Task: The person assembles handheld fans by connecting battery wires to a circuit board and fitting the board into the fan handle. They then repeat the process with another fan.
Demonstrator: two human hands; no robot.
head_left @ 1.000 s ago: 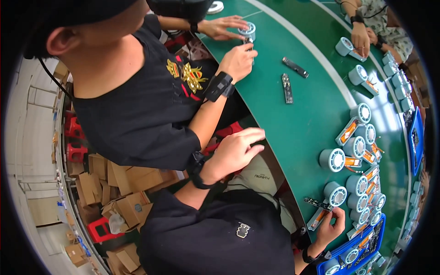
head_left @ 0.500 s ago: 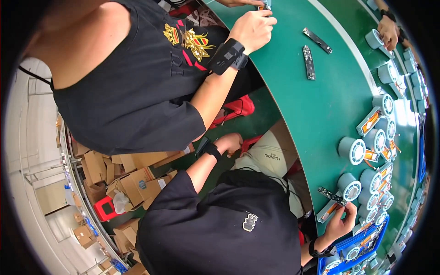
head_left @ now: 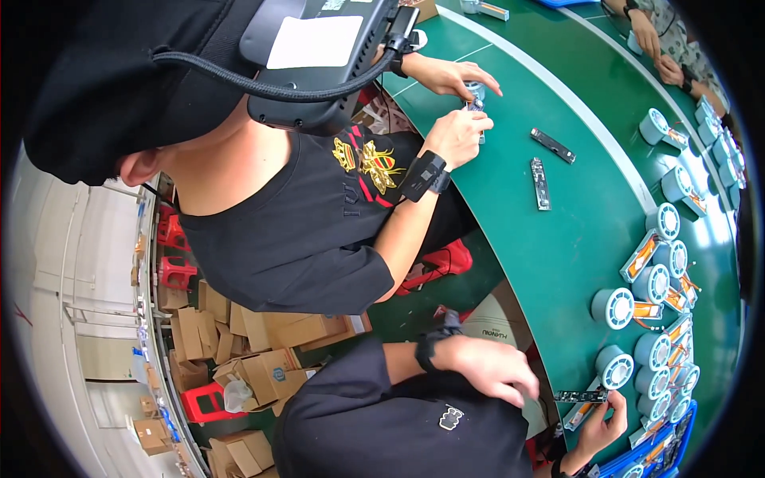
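Note:
My right hand [head_left: 603, 424] is at the table's near edge, its fingers pinched on one end of a narrow black circuit board [head_left: 580, 396]. Just behind the board lie a light blue housing [head_left: 578, 415] and a round slotted fan head [head_left: 614, 367]. My left hand [head_left: 488, 368] hangs over my lap, a short way left of the board. Its fingers stretch toward the table, slightly blurred, with nothing visible in them.
Several blue fan units [head_left: 653, 283] with orange parts crowd the table's right side, beside a blue bin [head_left: 687, 434]. Two more circuit boards [head_left: 540, 183] lie farther up the green table [head_left: 518, 247]. A co-worker [head_left: 279, 231] sits close on my left, handling a small part. Cardboard boxes [head_left: 263, 382] cover the floor.
My left hand has risen from beside the seat and moved right, toward the table. The board in my right hand has turned more level. The view has shifted, showing the co-worker's cap and headset.

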